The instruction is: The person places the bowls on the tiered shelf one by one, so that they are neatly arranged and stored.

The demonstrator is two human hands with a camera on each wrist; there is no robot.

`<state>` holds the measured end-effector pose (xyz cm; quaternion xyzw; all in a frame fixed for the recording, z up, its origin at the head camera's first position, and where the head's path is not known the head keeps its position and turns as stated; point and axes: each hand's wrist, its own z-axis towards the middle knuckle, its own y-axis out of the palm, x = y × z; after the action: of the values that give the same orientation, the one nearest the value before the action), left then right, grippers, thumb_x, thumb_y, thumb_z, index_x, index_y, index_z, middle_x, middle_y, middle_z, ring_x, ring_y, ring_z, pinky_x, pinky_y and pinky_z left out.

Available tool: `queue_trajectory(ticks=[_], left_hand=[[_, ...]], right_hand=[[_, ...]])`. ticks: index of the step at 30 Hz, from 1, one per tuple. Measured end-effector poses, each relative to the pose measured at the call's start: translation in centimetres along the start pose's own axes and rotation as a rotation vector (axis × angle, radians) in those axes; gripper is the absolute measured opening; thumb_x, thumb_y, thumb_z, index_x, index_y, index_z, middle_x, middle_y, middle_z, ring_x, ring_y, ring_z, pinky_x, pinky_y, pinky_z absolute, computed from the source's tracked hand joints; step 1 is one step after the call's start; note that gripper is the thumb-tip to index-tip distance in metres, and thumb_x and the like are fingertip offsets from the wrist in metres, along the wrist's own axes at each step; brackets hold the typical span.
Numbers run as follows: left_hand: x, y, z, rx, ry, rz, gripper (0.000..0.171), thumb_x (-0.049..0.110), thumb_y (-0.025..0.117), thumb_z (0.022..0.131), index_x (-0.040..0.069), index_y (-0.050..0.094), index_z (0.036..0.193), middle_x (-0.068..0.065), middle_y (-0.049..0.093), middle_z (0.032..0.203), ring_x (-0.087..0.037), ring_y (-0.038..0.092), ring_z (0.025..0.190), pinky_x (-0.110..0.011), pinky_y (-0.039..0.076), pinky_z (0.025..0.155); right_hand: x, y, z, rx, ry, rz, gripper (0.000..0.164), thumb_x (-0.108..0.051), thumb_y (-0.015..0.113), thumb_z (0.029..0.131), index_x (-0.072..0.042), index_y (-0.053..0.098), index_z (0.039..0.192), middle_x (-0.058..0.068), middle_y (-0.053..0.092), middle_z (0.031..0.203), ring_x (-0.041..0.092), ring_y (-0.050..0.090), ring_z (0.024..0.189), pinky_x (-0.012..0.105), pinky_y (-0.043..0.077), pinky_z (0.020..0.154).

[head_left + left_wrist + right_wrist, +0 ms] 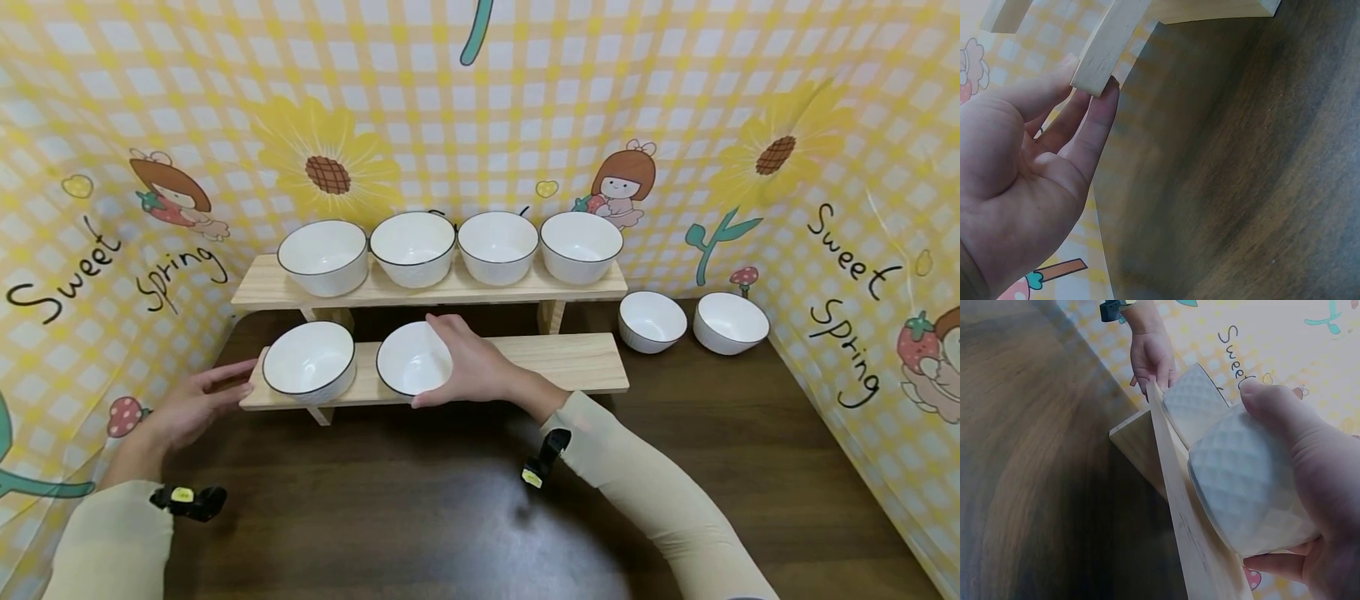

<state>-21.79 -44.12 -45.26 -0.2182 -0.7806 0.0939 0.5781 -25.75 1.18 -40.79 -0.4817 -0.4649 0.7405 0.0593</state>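
Observation:
My right hand (pixel 474 360) grips a white bowl (pixel 408 358) with a dark rim, from its right side, at the middle of the lower wooden board. In the right wrist view the bowl (pixel 1247 481) shows a quilted outer wall, with my thumb on one side and fingers at its base. With thumb and fingers, my left hand (pixel 191 408) pinches the left end of the lower board (pixel 555 360); the left wrist view shows the board's end (pixel 1094 75) between them. Another white bowl (pixel 309 358) sits on that board, between the two hands.
Behind and higher, an upper wooden board (pixel 495 291) carries several white bowls (pixel 412 246) in a row. Two smaller white bowls (pixel 652 321) stand on the dark table (pixel 420 508) at the right. A yellow checked cloth (pixel 480 108) encloses the back and sides.

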Motion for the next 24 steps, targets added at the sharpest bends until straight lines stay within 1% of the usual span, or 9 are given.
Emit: queue_trajectory(ticks=[5,12,15,19,24], left_hand=[[-0.2,0.0,0.1,0.003,0.004,0.000,0.077,0.038,0.062,0.102,0.001,0.027,0.160,-0.031,0.022,0.161,0.009,0.058,0.102,-0.016,0.052,0.086],[-0.1,0.0,-0.1,0.002,0.009,-0.007,0.074,0.038,0.062,0.102,0.005,0.029,0.160,-0.031,0.022,0.160,0.008,0.059,0.103,-0.018,0.052,0.088],[0.0,0.0,-0.1,0.000,-0.001,0.000,0.076,0.039,0.062,0.102,0.003,0.028,0.160,-0.031,0.023,0.160,0.008,0.059,0.102,-0.017,0.052,0.087],[0.1,0.1,-0.1,0.002,-0.002,0.004,0.077,0.039,0.062,0.102,0.001,0.027,0.160,-0.032,0.023,0.160,0.008,0.059,0.102,-0.017,0.052,0.087],[0.0,0.0,-0.1,-0.001,0.005,0.001,0.076,0.038,0.062,0.102,0.001,0.027,0.160,-0.032,0.023,0.160,0.009,0.058,0.102,-0.016,0.052,0.087]], right_hand=[[0.0,0.4,0.5,0.013,0.008,-0.013,0.126,-0.055,0.090,0.069,-0.008,0.021,0.163,0.015,0.030,0.159,0.029,0.048,0.132,0.042,0.048,0.104],[0.1,0.9,0.9,0.022,0.030,0.003,0.126,-0.055,0.091,0.068,-0.009,0.022,0.163,0.014,0.031,0.159,0.029,0.048,0.133,0.042,0.047,0.105],[-0.1,1.1,1.2,0.026,0.028,0.007,0.126,-0.056,0.091,0.067,-0.008,0.023,0.162,0.014,0.032,0.158,0.028,0.048,0.133,0.041,0.047,0.105],[-0.3,1.3,1.7,0.030,0.027,-0.016,0.128,-0.060,0.090,0.066,-0.009,0.023,0.162,0.013,0.033,0.158,0.026,0.048,0.133,0.040,0.047,0.105],[-0.4,1.8,2.2,0.040,0.035,-0.018,0.128,-0.061,0.089,0.066,-0.009,0.023,0.163,0.013,0.033,0.159,0.025,0.047,0.135,0.040,0.046,0.106]])
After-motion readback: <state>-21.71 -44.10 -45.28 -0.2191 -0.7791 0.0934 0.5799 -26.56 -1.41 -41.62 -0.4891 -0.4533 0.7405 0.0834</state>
